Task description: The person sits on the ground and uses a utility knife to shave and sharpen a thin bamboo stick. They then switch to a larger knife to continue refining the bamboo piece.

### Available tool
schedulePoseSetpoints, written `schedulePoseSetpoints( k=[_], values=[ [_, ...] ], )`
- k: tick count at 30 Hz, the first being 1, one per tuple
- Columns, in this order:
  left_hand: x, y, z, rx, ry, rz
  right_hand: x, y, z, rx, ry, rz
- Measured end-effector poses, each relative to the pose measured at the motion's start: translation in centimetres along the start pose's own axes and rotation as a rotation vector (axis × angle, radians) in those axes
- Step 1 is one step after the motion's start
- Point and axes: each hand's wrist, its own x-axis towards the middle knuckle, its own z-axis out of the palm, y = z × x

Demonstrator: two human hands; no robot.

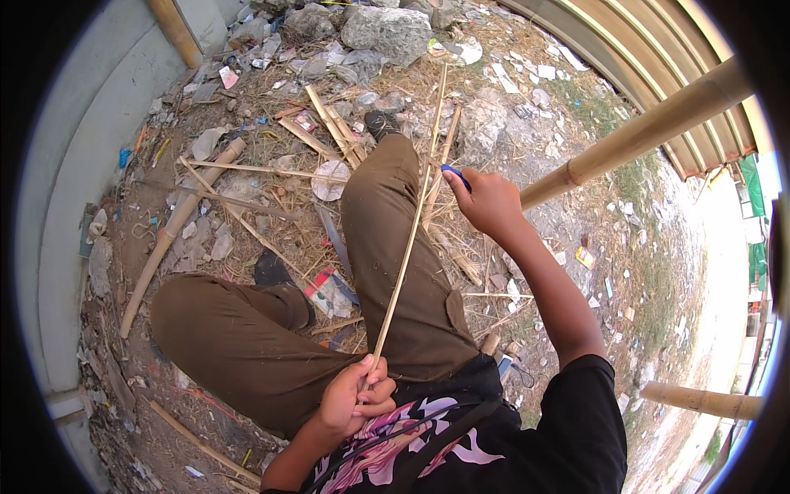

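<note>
The left hand point(360, 398) is clasping a strip point(402, 267) by its near end, the length slanting over the right leg point(378, 193), while the right hand point(487, 202) is clenching a blue tool point(457, 176) beside it; a flexing strip could be sending the tool toward the leg

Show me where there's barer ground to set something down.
Barest looks the pale, sunlit ground at far right, between the thick tan bamboo pole and the lower tan bamboo pole; litter dots its near side. Crowded: around the brown trousers, among flat tan bamboo strips.
</note>
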Motion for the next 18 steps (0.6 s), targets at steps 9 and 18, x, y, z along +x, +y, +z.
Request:
schedulePoseSetpoints(
  k=[9, 18],
  values=[
    [0.2, 0.1, 0.4, -0.005, 0.083, 0.057, -11.0, -7.9, -1.9, 0.152, -0.119, -0.285],
    [0.0, -0.4, 0.4, 0.065, 0.061, 0.106, -19.3, -12.0, -3.8, 0.159, -0.179, -0.167]
  ],
)
